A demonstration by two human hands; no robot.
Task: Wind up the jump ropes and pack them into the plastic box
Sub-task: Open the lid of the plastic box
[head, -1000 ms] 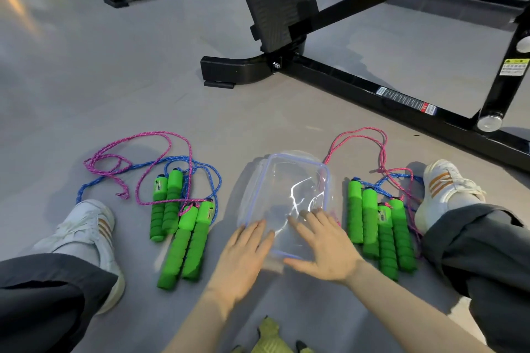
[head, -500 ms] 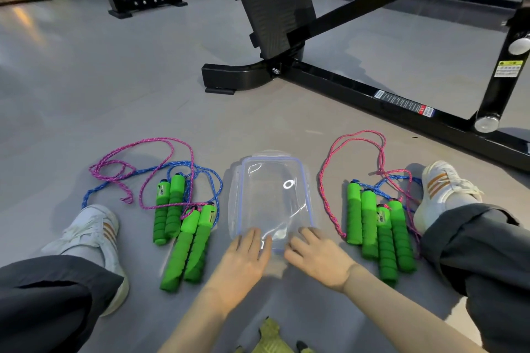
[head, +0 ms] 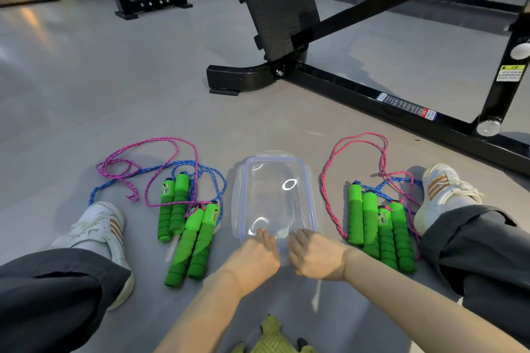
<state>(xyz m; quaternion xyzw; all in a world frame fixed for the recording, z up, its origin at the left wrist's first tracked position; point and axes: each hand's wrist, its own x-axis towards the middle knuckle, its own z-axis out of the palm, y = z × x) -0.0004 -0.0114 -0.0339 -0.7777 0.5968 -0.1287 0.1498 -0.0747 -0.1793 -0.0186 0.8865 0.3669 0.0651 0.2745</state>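
Note:
A clear plastic box with a blue-edged lid lies on the grey floor between my legs. My left hand and my right hand sit side by side at its near edge, fingers curled onto the rim. Left of the box lie two jump ropes with green foam handles and loose pink and blue cords. To the right, several more green handles lie in a row, with a pink cord looping beyond them.
My white shoes and dark trouser legs flank the ropes. A black gym machine frame with a footplate crosses the floor ahead. A green patterned object lies near my lap.
Both hands slid back from flat on the lid to its near edge and curled. The box now lies flatter and straighter on the floor.

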